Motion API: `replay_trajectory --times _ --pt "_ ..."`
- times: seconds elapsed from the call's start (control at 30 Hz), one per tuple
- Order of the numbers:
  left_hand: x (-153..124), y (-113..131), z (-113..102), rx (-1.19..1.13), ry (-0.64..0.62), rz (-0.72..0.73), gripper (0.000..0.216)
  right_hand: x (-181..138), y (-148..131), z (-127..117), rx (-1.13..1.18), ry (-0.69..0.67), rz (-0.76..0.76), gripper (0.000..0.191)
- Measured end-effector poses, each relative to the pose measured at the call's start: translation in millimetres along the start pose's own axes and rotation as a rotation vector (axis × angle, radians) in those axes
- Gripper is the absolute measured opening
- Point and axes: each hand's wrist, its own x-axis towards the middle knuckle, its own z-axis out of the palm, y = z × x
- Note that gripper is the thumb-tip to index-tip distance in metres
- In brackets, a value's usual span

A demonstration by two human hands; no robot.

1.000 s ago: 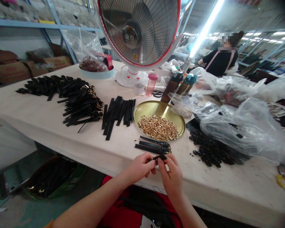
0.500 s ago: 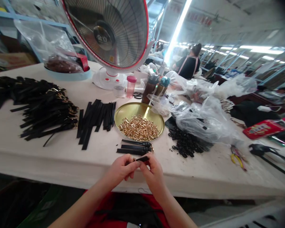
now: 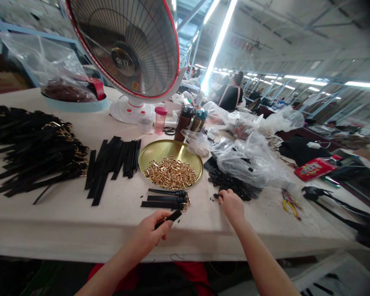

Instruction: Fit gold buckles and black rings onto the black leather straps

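Observation:
My left hand (image 3: pixel 152 230) is closed around a short black strap (image 3: pixel 174 216), whose flat end sticks out past the thumb toward the upper right. A glint of gold metal shows between its fingers. My right hand (image 3: pixel 232 206) reaches to the near edge of a heap of small black rings (image 3: pixel 234 184). Its fingertips pinch at a small black ring (image 3: pixel 216 196) there. Just beyond my left hand lie three black straps with gold clasps (image 3: pixel 164 198), side by side. Behind them a round gold tray (image 3: pixel 148 152) carries a mound of small gold metal fittings (image 3: pixel 171 172).
Loose black strips (image 3: pixel 111 158) and a big pile of clasped straps (image 3: pixel 40 152) lie to the left. A fan-shaped heater (image 3: pixel 126 53) stands at the back. Clear plastic bags (image 3: pixel 253 160), yellow-handled pliers (image 3: pixel 290 207) and a red packet (image 3: pixel 316 167) are on the right.
My right hand has let go of the strap and moved right to the black rings. My left hand keeps the strap. The view has shifted slightly to the right.

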Motion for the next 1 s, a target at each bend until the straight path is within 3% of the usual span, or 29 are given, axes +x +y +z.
replay_trajectory --times 0.2,0.33,0.5,0.67,0.73,0.8,1.0 --pt "-3 -1 2 0.003 0.012 -0.039 0.027 2 3 5 0.061 0.009 0.003 0.012" --pt "-1 3 1 0.003 0.033 -0.031 0.029 4 4 6 0.201 -0.004 0.066 0.018" --pt "6 11 5 0.004 -0.034 -0.013 0.032 6 -9 1 0.436 -0.044 0.125 0.023" --pt "18 20 11 -0.045 0.019 0.052 0.032 -18 -63 -19 0.813 -0.292 0.055 0.029" --pt "22 23 12 -0.075 0.037 0.072 0.031 -33 -87 -28 1.162 -0.488 0.084 0.027" --pt "23 23 12 -0.074 0.048 0.085 0.031 -45 -107 -33 1.35 -0.608 0.122 0.024" --pt "14 15 6 0.046 0.064 0.063 0.028 -58 -123 -33 1.439 -0.647 0.21 0.028"
